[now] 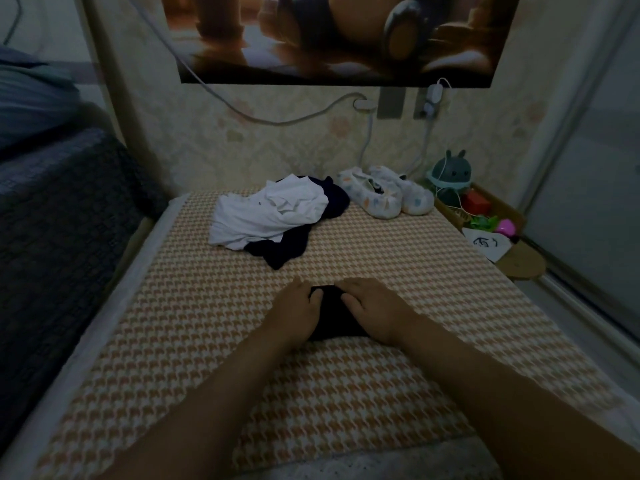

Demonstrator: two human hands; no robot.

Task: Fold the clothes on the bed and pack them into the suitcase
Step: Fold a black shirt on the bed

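L hand & R hand press flat-fingered on dark garment, houndstooth bed, papered wall behind.

1. The exposure was low and the frame was dim throughout, darkening further toward all four corners.
2. The brightest zone lay at upper centre, where the white garment and pale wallpaper returned the most light.
3. The dark cloth at centre registered as a near-black mass, and its fold detail could not be made out.
4. The left hand and right hand cast only faint, diffuse shadows on the checked bed cover.
5. The forearms along the bottom edge were underexposed and soft.
6. Wide-angle distortion bowed the door frame at right and splayed the bed's sides.
7. The poster at top was blurred.
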